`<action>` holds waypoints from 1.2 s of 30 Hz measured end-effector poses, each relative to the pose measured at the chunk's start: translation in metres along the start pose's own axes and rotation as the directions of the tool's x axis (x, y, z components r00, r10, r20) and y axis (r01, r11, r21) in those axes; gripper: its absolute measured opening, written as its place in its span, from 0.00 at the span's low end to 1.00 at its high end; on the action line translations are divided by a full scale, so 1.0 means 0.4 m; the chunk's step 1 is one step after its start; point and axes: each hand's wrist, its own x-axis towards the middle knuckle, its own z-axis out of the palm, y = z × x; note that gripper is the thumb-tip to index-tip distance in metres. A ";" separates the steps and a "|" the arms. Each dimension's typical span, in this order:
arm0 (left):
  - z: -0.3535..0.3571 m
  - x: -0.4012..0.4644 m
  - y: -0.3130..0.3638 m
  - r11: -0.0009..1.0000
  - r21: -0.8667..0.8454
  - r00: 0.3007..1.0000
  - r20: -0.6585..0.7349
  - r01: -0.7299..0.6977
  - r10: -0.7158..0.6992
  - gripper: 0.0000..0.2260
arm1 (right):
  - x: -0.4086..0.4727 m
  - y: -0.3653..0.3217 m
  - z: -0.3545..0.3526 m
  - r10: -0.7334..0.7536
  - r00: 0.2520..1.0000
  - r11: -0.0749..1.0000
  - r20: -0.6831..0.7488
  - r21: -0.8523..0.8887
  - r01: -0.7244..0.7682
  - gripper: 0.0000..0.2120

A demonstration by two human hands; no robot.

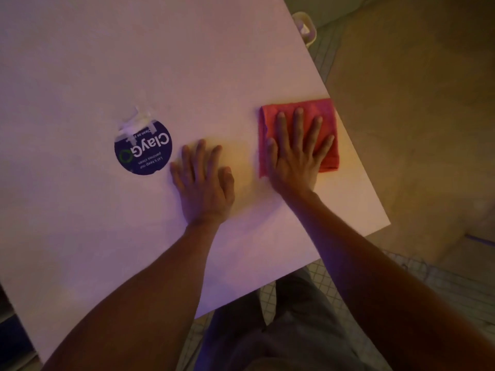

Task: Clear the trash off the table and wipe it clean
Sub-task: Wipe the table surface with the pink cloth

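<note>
Fingers (297, 121) of right hand (294, 156) spread flat on cloth (325, 113); left hand (203, 180) flat, splayed on counter (134, 49) beside sticker (146, 153).

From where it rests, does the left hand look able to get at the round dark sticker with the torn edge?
Probably yes. The left hand lies flat on the table just right of the sticker, with only bare tabletop between them. The right hand presses the red cloth on the far side.

Dim, purplish light with a warm yellow patch mid-frame; soft blur, wide-angle bending at edges.
</note>
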 end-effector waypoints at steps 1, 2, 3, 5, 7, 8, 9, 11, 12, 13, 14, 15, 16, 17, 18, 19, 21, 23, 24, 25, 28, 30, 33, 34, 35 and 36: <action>0.001 -0.002 -0.001 1.000 0.000 1.000 0.002 -0.001 0.001 0.23 | -0.036 -0.008 -0.002 -0.062 0.998 0.998 0.014 0.008 0.062 0.27; 0.001 -0.003 -0.001 1.000 -0.001 1.000 0.004 -0.002 0.002 0.23 | -0.076 -0.013 -0.008 -0.110 0.993 0.994 0.039 0.030 0.109 0.27; -0.001 -0.004 -0.001 1.000 -0.001 1.000 0.007 -0.001 0.001 0.23 | -0.120 -0.016 -0.015 -0.147 0.987 0.988 0.063 0.052 0.144 0.27; -0.003 -0.002 0.001 1.000 0.002 1.000 0.008 0.002 -0.002 0.23 | -0.202 0.000 -0.025 -0.204 0.973 0.978 0.111 0.060 0.198 0.27; -0.006 0.000 0.000 1.000 0.008 1.000 0.017 0.003 -0.003 0.23 | -0.251 0.032 -0.035 -0.214 0.968 0.977 0.131 0.046 0.210 0.27; -0.006 0.002 0.000 1.000 0.008 1.000 0.021 0.003 -0.003 0.23 | -0.257 0.047 -0.040 -0.200 0.972 0.980 0.124 0.037 0.197 0.27; -0.006 0.002 0.000 1.000 0.006 1.000 0.026 0.005 -0.005 0.23 | -0.254 0.058 -0.043 -0.179 0.977 0.984 0.117 0.026 0.177 0.27; -0.007 0.001 0.002 1.000 0.002 1.000 0.029 0.008 -0.008 0.23 | -0.218 0.071 -0.043 -0.119 0.987 0.993 0.104 0.009 0.119 0.27; -0.006 0.002 0.001 1.000 0.004 1.000 0.024 0.005 -0.005 0.23 | -0.186 0.073 -0.038 -0.084 0.992 0.996 0.093 -0.002 0.085 0.27; -0.006 0.005 0.005 1.000 0.005 1.000 0.021 0.001 -0.001 0.23 | -0.144 0.075 -0.032 -0.046 0.996 0.999 0.078 -0.010 0.047 0.27; -0.005 0.005 0.003 1.000 0.003 1.000 0.018 0.000 0.000 0.22 | -0.097 0.071 -0.025 -0.008 0.998 1.000 0.061 -0.010 0.009 0.27; -0.005 0.005 0.003 1.000 0.003 1.000 0.014 -0.001 0.001 0.22 | -0.046 0.063 -0.019 0.031 0.999 1.000 0.037 -0.002 -0.031 0.26; -0.003 0.002 0.001 1.000 0.002 1.000 0.005 -0.004 0.004 0.22 | 0.005 0.049 -0.012 0.061 0.998 0.998 0.014 0.005 -0.061 0.26; -0.002 0.003 0.001 1.000 -0.002 1.000 -0.001 -0.003 0.003 0.22 | 0.053 0.030 -0.008 0.080 0.997 0.997 0.002 0.011 -0.080 0.27; 0.000 0.002 0.000 1.000 -0.009 1.000 -0.005 -0.002 0.002 0.22 | 0.091 0.005 -0.004 0.093 0.996 0.996 0.013 0.014 -0.093 0.27; 0.001 0.004 0.000 1.000 -0.014 1.000 -0.009 -0.005 0.005 0.22 | 0.119 -0.022 -0.003 0.101 0.994 0.995 0.030 0.019 -0.101 0.28; 0.004 0.004 -0.002 1.000 -0.010 1.000 -0.025 -0.011 0.011 0.22 | 0.132 -0.071 0.005 0.077 0.996 0.997 0.036 0.020 -0.078 0.28; 0.007 0.004 -0.003 1.000 0.000 0.999 -0.032 -0.016 0.016 0.21 | 0.100 -0.098 0.010 -0.018 0.999 1.000 0.028 0.016 0.017 0.27; 0.007 0.004 -0.003 1.000 0.000 0.999 -0.034 -0.016 0.016 0.21 | 0.071 -0.104 0.012 -0.081 0.996 0.997 0.024 0.016 0.081 0.27; 0.007 0.005 -0.004 1.000 -0.004 0.999 -0.037 -0.014 0.014 0.22 | 0.035 -0.106 0.013 -0.140 0.990 0.990 0.025 0.020 0.140 0.26; 0.001 0.004 -0.006 1.000 -0.014 0.999 -0.040 -0.003 0.003 0.23 | -0.082 -0.103 0.003 -0.255 0.965 0.967 0.064 0.041 0.253 0.27; -0.002 0.004 -0.005 1.000 -0.019 1.000 -0.015 -0.007 0.007 0.24 | -0.156 -0.085 -0.006 -0.292 0.950 0.956 0.112 0.046 0.289 0.27; -0.003 0.002 -0.009 0.999 -0.048 1.000 -0.009 -0.004 0.004 0.24 | -0.264 -0.027 -0.020 -0.285 0.947 0.959 0.146 0.040 0.282 0.27; -0.003 0.001 -0.011 0.998 -0.065 1.000 -0.020 0.003 -0.005 0.24 | -0.295 -0.001 -0.026 -0.262 0.952 0.965 0.155 0.033 0.260 0.27; -0.003 0.001 -0.013 0.996 -0.085 1.000 -0.029 0.009 -0.012 0.24 | -0.320 0.026 -0.031 -0.226 0.960 0.974 0.164 0.024 0.225 0.27; -0.003 0.002 -0.016 0.994 -0.109 0.999 -0.039 0.015 -0.020 0.23 | -0.340 0.052 -0.038 -0.180 0.968 0.983 0.175 0.006 0.182 0.27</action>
